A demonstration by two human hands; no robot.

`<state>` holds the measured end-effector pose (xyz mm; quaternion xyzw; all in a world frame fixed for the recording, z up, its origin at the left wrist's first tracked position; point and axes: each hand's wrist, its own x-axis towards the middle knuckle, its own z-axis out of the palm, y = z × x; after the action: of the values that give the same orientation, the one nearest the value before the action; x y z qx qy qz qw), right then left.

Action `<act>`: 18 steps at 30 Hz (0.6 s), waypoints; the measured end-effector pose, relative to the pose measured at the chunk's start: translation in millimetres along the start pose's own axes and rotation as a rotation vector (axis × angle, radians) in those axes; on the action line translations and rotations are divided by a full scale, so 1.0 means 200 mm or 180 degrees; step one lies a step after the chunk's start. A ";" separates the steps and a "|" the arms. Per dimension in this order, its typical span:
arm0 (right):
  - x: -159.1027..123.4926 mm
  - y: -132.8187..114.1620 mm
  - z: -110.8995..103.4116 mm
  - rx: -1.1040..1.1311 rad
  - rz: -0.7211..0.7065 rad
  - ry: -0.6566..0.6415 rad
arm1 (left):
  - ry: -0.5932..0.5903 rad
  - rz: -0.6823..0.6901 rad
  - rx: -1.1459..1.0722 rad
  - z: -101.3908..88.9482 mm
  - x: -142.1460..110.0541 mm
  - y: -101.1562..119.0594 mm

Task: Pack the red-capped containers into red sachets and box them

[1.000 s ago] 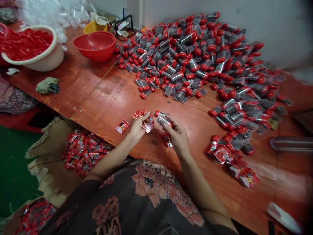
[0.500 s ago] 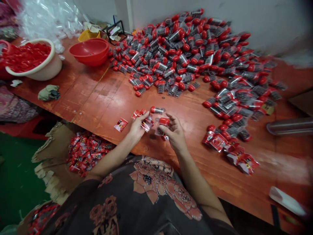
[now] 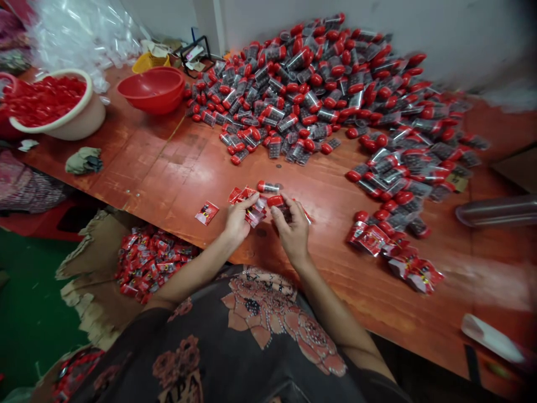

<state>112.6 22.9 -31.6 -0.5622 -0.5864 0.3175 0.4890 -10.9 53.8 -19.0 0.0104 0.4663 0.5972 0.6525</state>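
Observation:
Pinched in my left hand (image 3: 239, 220) are small red printed packets (image 3: 254, 214), their edges sticking out past the thumb. My right hand (image 3: 293, 228) has its thumb and fingers closed on a clear container with a red cap (image 3: 274, 200); its lower part is mostly hidden by the fingers. Just beyond both hands, another red-capped clear container (image 3: 268, 186) lies on its side on the table. A single red packet (image 3: 207, 212) lies flat to the left of my left hand.
A large heap of red-capped containers (image 3: 293, 95) fills the back of the table (image 3: 188, 168). More packets (image 3: 373, 239) lie to the right. At left stand a white tub (image 3: 78, 120) of red caps and a red bowl (image 3: 153, 92). A cardboard box (image 3: 96, 268) below holds packets.
My right hand has moved slightly left and turned inward with the container, closer to my left hand. The left hand has shifted a little to the right, still holding packets.

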 end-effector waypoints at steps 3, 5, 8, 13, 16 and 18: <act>-0.01 0.00 0.00 0.0067 0.0000 -0.0054 | 0.0018 0.0033 0.0000 0.00 0.01 0.01; -0.01 -0.01 0.00 0.0092 -0.0037 -0.0092 | 0.0022 0.0054 -0.0019 0.00 0.01 0.02; -0.02 -0.02 0.00 0.0123 -0.0026 -0.0112 | 0.0025 0.0035 -0.0020 0.01 0.01 0.02; -0.01 -0.03 0.00 0.0144 0.0066 -0.0138 | 0.0013 -0.0080 -0.0017 0.01 -0.01 0.01; -0.01 -0.03 0.00 0.0207 0.0158 -0.0138 | -0.0010 -0.0064 -0.0017 0.02 -0.02 0.01; -0.02 -0.03 0.00 0.0406 0.0292 -0.0205 | -0.0051 0.0037 0.0022 0.02 -0.02 0.00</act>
<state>110.0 18.3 -26.0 -0.5457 -0.5541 0.3941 0.4897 -8.4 52.8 -13.8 0.0201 0.4630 0.5993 0.6527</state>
